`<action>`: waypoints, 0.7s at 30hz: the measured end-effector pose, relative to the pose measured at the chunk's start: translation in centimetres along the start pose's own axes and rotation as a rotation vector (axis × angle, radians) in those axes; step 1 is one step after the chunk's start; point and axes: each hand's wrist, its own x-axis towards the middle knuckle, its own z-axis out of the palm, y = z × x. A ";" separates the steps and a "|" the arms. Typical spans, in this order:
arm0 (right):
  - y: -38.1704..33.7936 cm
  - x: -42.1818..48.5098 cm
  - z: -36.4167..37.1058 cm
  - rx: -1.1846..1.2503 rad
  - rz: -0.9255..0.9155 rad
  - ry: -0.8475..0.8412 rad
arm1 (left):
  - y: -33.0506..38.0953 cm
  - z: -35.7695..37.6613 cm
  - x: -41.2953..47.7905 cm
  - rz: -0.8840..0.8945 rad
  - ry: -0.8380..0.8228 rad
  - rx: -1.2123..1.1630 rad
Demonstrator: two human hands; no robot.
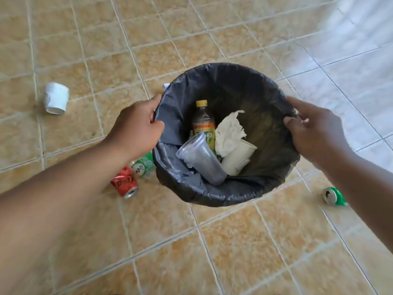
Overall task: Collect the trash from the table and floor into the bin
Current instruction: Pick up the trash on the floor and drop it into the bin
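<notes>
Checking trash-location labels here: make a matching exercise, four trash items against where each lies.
1. clear ribbed plastic cup
2. dented red metal can
3. white paper cup
4. lone green metal can

a. floor, right of the black-lined bin
b. floor, far left of it
c. inside it
d. floor, close to its left side

Pairs: 1-c; 2-d; 3-b; 4-a

Bin (223, 194): round, black liner folded over the rim, gripped at left rim by left hand (136, 128), right rim by right hand (314, 135). Inside: dark bottle (203, 122) with yellow cap, upright; clear plastic cup (202, 158) on its side; crumpled tissue (229, 133) on top of a white cup (238, 158). On floor: white paper cup (56, 98) far left, on its side; red can (124, 182) and green can (143, 165) just left of bin; second green can (335, 196) near right.
</notes>
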 end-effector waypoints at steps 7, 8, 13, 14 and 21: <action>-0.1 3.5 1.2 -0.004 0.007 -0.025 | 0.6 1.3 4.2 0.061 0.063 -0.015; -0.2 3.5 1.3 -0.026 -0.002 -0.030 | 0.5 1.6 4.2 0.042 0.070 -0.011; 0.4 3.0 2.0 -0.191 -0.082 -0.037 | -0.6 2.6 3.8 0.036 0.039 -0.020; 0.4 3.0 2.0 -0.236 -0.103 -0.038 | -0.9 2.6 3.9 0.050 0.023 -0.015; -1.0 2.5 1.9 -0.490 -0.192 -0.119 | -0.9 2.3 3.0 0.108 -0.126 0.175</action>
